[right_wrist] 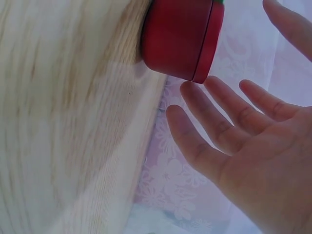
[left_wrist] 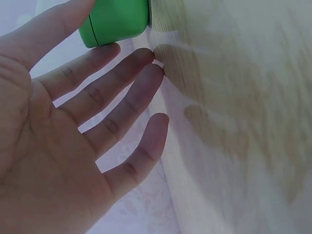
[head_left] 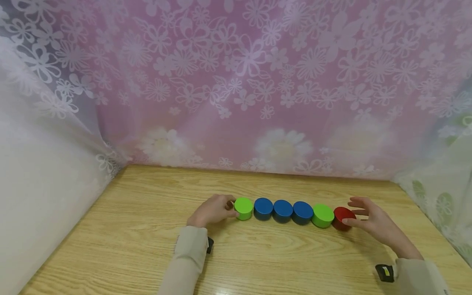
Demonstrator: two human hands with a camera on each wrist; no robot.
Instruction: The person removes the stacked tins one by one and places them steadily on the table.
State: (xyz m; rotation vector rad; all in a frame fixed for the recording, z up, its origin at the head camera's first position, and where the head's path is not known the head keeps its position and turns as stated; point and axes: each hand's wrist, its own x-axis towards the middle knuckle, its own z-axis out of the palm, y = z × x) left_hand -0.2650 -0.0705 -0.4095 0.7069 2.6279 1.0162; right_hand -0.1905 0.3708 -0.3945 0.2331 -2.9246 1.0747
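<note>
Round lidded tins form a row across the table: a light green tin point(head_left: 243, 208) at the left end, three blue tins point(head_left: 282, 211), another green tin point(head_left: 323, 216) and a red tin point(head_left: 343, 218) at the right end. My left hand point(head_left: 215, 211) is at the left green tin, thumb and index finger against its side, the other fingers spread. By the red tin is my right hand point(head_left: 374, 221), its fingers extended and parted. In the right wrist view, fingertips reach the edge of the red tin point(right_wrist: 180, 39), with the thumb apart from it.
The tins stand on a wood-grain table point(head_left: 265, 258). A pink floral curtain point(head_left: 236, 102) hangs behind its far edge, with pale sheeting point(head_left: 44, 164) on the left and a leaf-patterned cloth point(head_left: 442, 196) on the right. Dark devices point(head_left: 385, 273) sit at both wrists.
</note>
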